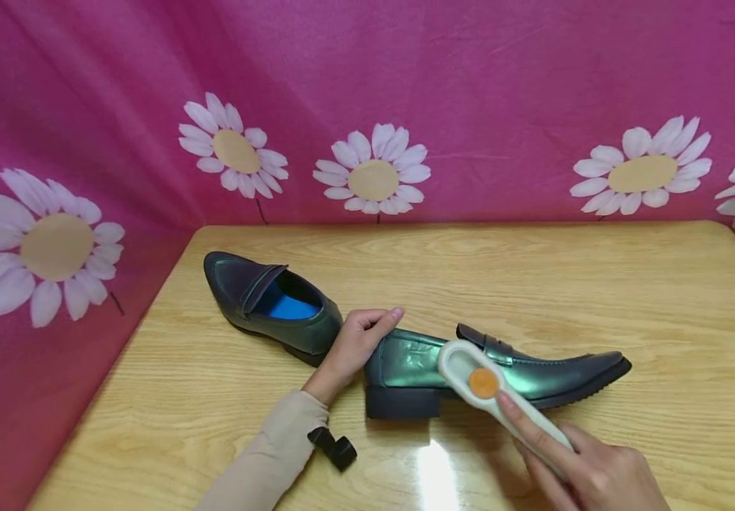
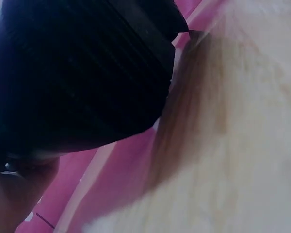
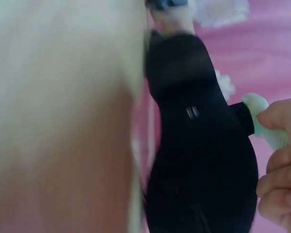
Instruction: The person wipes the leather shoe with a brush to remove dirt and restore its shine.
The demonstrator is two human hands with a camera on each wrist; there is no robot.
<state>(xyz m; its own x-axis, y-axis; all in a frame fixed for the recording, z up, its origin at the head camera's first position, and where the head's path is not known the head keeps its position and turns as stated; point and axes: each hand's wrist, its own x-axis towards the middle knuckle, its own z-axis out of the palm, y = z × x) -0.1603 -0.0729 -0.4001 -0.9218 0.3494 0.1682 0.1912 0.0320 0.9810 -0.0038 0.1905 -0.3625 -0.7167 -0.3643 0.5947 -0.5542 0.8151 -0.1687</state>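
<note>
My left hand (image 1: 356, 344) grips a dark green loafer (image 1: 408, 362) at the back of its opening, with the toe pointing right. The shoe is held just above the table, and its dark sole (image 3: 199, 150) fills the middle of the right wrist view. In my right hand (image 1: 603, 465) is a pale brush (image 1: 461, 365) with an orange button, held by its handle. An index finger lies along it near the button. The brush head is at the shoe's near side, hiding part of the upper; its bristles cannot be made out in the head view.
A second matching loafer (image 1: 316, 330) with a blue insole stands on the wooden table (image 1: 533, 284), behind the left hand, toe to the far left. A black strap (image 1: 340, 451) hangs at the left sleeve (image 1: 271, 440). Pink cloth (image 1: 488, 85) with daisies rises behind the table.
</note>
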